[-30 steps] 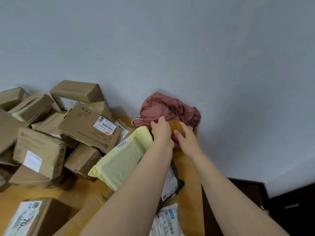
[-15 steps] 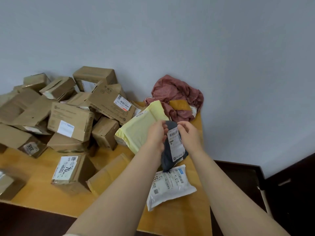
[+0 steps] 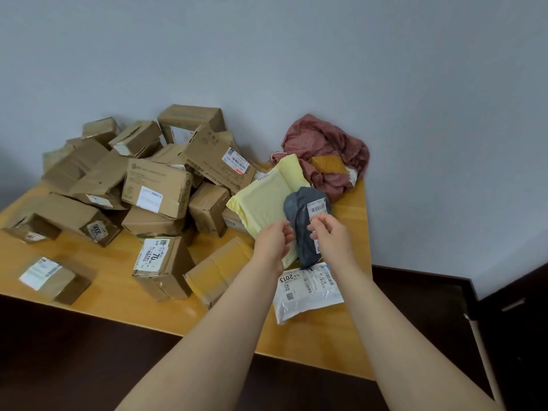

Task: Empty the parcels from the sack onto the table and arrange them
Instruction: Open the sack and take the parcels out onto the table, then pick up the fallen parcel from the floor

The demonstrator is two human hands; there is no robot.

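A crumpled red-brown sack (image 3: 323, 140) lies against the wall at the table's far right corner, with an orange-brown parcel (image 3: 327, 164) showing in its mouth. In front of it, a dark grey parcel (image 3: 302, 221) with a barcode label stands upright against a pale yellow mailer (image 3: 264, 200). My right hand (image 3: 333, 240) pinches the grey parcel at its label. My left hand (image 3: 272, 243) grips its left edge with curled fingers. A white mailer (image 3: 308, 289) marked 2013 lies flat just below both hands.
Several cardboard boxes (image 3: 157, 185) are heaped over the left and middle of the wooden table (image 3: 326, 339). A labelled box (image 3: 161, 264), a brown padded envelope (image 3: 218, 269) and a small box (image 3: 53, 277) lie nearer the front edge. Dark furniture (image 3: 510, 315) stands to the right.
Both hands left the sack's mouth, took up the grey parcel and drew it toward me. The view tilted down, showing more of the table front.
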